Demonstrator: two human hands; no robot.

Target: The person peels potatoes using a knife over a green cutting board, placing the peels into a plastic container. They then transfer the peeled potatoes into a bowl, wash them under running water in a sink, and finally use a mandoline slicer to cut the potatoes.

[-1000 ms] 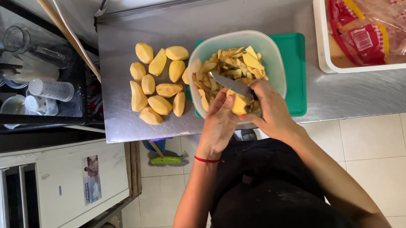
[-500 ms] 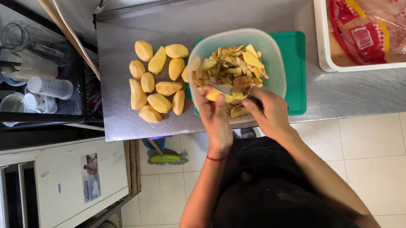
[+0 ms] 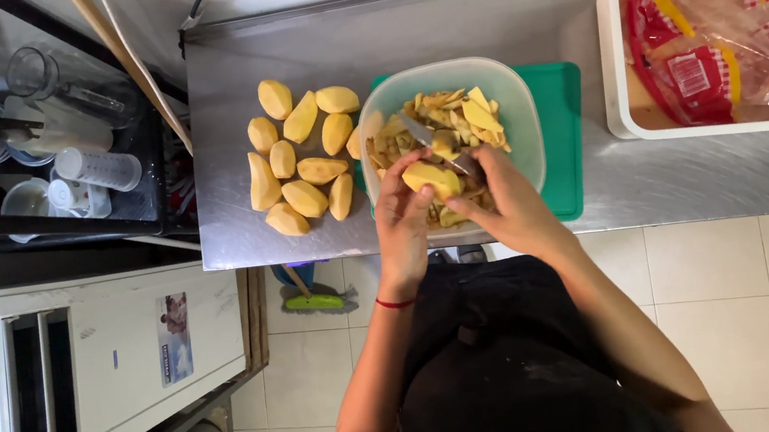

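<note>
While gripped: potato betw. L fingers.

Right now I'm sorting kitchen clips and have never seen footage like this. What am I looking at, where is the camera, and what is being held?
There is no machine here: a person works with two bare hands, and one camera worn on the head looks straight down. The left hand holds a peeled potato over a pale bowl full of peelings. The right hand holds a knife against it. The bowl stands on a green board on a steel counter. Left of it lies a heap of peeled potatoes; at the right, a white tub holds a red-printed bag.
</note>
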